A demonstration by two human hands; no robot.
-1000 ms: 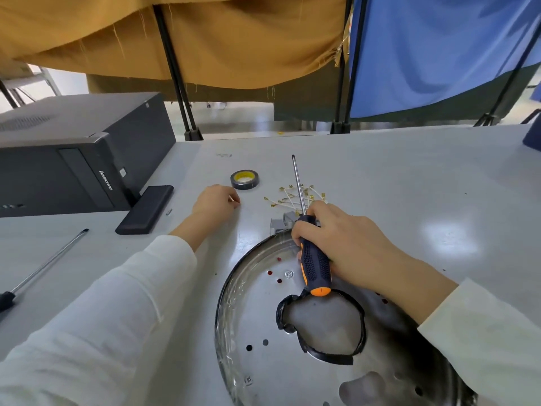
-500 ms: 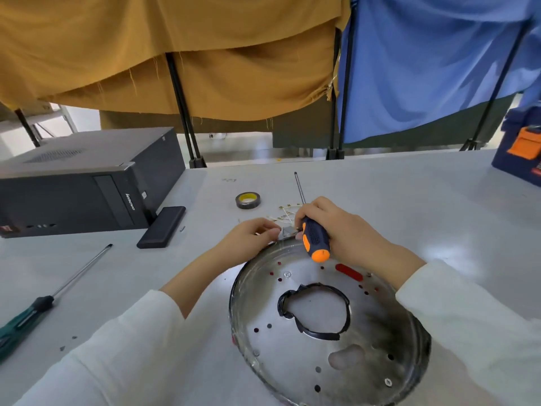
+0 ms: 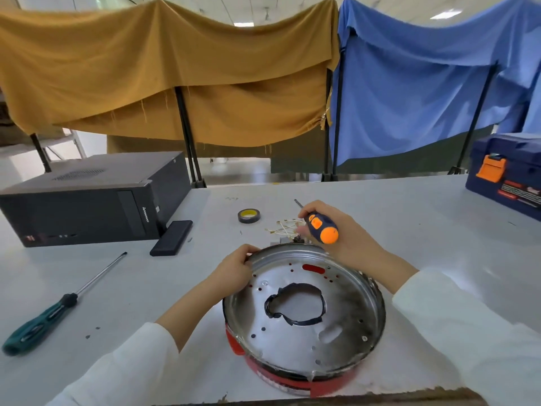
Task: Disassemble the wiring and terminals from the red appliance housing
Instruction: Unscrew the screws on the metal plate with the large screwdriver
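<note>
Overhanging table edge (image 3: pixel 380 398), red housing (image 3: pixel 281 376); left fingers (image 3: pixel 244 257) gripping rim, right fingers (image 3: pixel 304 213) round screwdriver (image 3: pixel 320 227).

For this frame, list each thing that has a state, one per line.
Left hand: grips the housing's rim.
Right hand: holds the orange screwdriver.
Red housing: upright on the table, open side up.
Green screwdriver: lying loose.
Tape roll: lying flat.
Toolbox: closed.
</note>
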